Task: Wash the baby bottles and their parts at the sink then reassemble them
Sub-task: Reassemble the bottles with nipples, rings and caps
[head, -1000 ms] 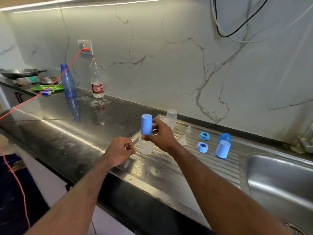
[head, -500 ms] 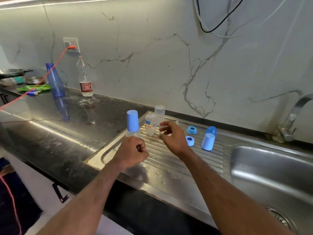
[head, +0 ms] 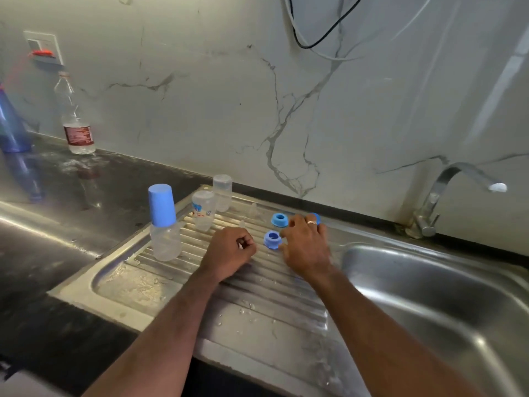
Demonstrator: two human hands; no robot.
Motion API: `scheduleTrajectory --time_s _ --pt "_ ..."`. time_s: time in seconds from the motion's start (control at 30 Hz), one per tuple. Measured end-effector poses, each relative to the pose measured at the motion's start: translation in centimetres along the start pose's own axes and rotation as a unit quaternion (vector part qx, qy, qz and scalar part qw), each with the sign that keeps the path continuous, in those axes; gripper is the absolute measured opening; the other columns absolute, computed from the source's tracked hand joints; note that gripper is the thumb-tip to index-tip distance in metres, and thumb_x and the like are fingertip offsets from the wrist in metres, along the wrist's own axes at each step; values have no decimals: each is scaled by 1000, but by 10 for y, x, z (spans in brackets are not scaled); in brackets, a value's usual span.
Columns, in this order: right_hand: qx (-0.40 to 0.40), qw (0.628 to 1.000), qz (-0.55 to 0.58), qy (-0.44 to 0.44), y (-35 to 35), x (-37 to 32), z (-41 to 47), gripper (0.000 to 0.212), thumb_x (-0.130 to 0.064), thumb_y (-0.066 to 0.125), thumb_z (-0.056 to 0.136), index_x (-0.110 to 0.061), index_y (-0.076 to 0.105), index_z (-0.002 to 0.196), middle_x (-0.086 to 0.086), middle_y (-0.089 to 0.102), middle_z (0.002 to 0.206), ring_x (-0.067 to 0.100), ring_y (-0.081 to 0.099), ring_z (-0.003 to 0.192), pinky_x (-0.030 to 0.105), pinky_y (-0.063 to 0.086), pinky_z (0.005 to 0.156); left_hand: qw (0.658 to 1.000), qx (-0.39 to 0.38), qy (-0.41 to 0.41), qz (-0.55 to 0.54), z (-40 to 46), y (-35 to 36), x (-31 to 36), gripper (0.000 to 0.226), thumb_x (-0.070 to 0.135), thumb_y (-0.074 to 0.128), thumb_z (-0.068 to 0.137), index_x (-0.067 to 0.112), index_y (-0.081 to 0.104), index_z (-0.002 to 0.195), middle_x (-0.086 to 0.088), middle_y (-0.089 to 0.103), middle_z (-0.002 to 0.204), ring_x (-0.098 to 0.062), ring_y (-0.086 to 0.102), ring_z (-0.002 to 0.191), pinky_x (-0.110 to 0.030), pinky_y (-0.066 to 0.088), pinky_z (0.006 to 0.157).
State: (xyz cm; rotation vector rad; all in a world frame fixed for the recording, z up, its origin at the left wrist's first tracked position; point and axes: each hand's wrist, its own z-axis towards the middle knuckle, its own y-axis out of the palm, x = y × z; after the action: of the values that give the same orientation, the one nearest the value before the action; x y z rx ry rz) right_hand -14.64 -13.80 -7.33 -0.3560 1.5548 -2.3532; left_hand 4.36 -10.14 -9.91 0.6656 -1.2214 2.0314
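Blue plastic, the nearer threaded collar ring (head: 272, 239) stands on the ribbed steel draining board (head: 200, 270) directly between the two hands, opening upward. The right hand (head: 307, 247) lies just to its right, fingers spread low over the board, thumb side almost touching the ring; whether it also covers the blue cap behind it I cannot tell. The left hand (head: 230, 252) sits just to the ring's left, loosely clenched, and I cannot see that it holds anything. The right hand looks the likelier to take the ring.

A second blue collar ring (head: 279, 219) stands just behind the first. Two small clear teats (head: 253, 210) stand near the rings, hard to make out. At the board's left, the assembled clear bottle with a tall blue cap (head: 163, 224) stands upright. Behind it two uncapped clear bottle bodies, one printed (head: 202, 210) and one plain (head: 222, 192), stand upright and look empty. The steel sink basin (head: 429, 296) to the right holds nothing visible.

By my judgement, reassembly is part done: one bottle finished, two waiting.
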Motion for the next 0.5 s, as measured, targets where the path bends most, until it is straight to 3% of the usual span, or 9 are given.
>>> scheduleTrajectory --time_s 0.1,0.27,0.37,0.5 --pt "12 1000 -6 -13 5 -8 6 26 -29 61 92 -24 71 116 0 50 132 24 42 123 44 29 101 998 42 0 -44 4 -1 2 14 16 84 78 19 73 70 11 70 68 -4 61 63 -12 44 61" --pt "-21 999 0 -35 5 -18 11 18 -30 62 92 -32 74 105 -3 47 131 24 38 123 44 27 95 996 61 -11 -62 3 -2 -7 14 16 86 75 17 72 73 9 70 69 -4 60 63 -15 45 61" --pt "-11 999 33 -41 5 -24 11 19 -32 64 91 -33 72 109 -5 50 128 23 39 120 41 27 92 994 42 -47 -85 1 -6 -7 30 14 90 71 19 73 95 7 65 82 2 55 62 -11 44 60" --pt "-11 988 126 -88 1 -31 11 20 -31 69 90 -31 67 110 -12 61 123 18 47 118 39 30 95 994 -7 -55 -91 0 -13 -12 64 13 93 66 22 67 124 3 67 98 -5 54 64 -11 47 61"
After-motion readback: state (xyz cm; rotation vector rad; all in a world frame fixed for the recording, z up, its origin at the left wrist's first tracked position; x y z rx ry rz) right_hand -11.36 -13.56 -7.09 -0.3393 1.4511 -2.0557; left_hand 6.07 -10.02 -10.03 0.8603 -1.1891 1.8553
